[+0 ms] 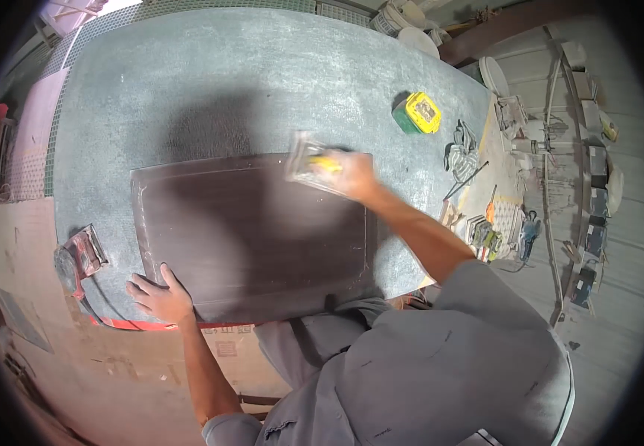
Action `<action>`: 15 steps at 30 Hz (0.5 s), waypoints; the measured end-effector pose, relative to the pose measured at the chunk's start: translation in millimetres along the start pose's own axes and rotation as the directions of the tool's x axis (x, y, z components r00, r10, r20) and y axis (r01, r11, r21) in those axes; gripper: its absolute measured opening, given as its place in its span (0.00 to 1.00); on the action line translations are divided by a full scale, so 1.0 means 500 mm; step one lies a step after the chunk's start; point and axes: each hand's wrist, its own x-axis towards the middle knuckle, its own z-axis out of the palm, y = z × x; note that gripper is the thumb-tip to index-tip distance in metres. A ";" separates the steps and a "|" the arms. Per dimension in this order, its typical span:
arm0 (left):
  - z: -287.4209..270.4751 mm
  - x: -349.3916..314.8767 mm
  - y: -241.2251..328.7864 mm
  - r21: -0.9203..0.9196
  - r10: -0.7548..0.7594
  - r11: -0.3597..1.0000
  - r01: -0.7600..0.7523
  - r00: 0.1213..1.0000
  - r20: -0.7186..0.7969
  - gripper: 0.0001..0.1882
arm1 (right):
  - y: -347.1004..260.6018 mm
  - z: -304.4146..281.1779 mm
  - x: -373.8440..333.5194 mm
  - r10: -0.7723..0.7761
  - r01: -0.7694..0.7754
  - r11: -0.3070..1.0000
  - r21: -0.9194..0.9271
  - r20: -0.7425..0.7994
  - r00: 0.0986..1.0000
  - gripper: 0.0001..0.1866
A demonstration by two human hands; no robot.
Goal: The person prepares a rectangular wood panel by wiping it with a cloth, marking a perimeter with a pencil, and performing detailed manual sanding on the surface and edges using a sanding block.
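Observation:
A dark brown rectangular panel (262, 230) with pale scuffed lines along its edges lies flat on the grey-green worktable (299, 59). Near its far edge, right of the middle, my right hand (353, 177) grips a flat rectangular hand tool (303, 167) with a yellow part under the fingers. Motion blurs this tool, so its exact kind is unclear. My left hand (166, 297) rests with spread fingers at the panel's near left corner, holding nothing. Shadows of my head and arm fall over the panel and table.
Left of my left hand sits a dusty power sander (88, 253) with a cord. A yellow and green box (420, 113) stands at the far right, near crumpled striped cloth (461, 152). Buckets (400, 15) stand beyond the table; several small tools (481, 234) lie at its right side.

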 end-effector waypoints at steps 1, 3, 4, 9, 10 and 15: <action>0.008 0.001 -0.002 0.014 -0.002 1.000 0.002 1.000 -0.005 0.47 | 0.057 -0.054 -0.041 0.005 -0.004 1.000 0.010 -0.136 0.991 0.18; 0.005 0.005 0.002 0.033 0.018 0.999 -0.017 1.000 -0.015 0.47 | 0.045 -0.065 -0.049 -0.003 -0.017 0.991 -0.133 -0.154 0.988 0.19; 0.006 0.003 0.006 0.000 0.017 1.000 -0.017 1.000 -0.013 0.47 | 0.037 -0.072 -0.052 -0.014 -0.018 0.978 -0.207 -0.152 0.988 0.19; 0.000 -0.009 -0.019 -0.018 0.039 0.999 -0.040 0.999 -0.017 0.46 | 0.049 -0.029 -0.084 -0.014 0.012 0.975 -0.220 -0.007 1.000 0.18; -0.010 -0.003 -0.003 -0.008 0.022 1.000 -0.022 0.999 0.027 0.46 | 0.065 -0.071 -0.111 0.046 -0.047 0.999 -0.013 -0.056 0.997 0.16; -0.006 -0.007 0.006 -0.071 -0.004 0.997 0.004 1.000 0.003 0.47 | -0.067 0.063 -0.076 -0.196 0.179 0.960 -0.216 -0.057 0.979 0.15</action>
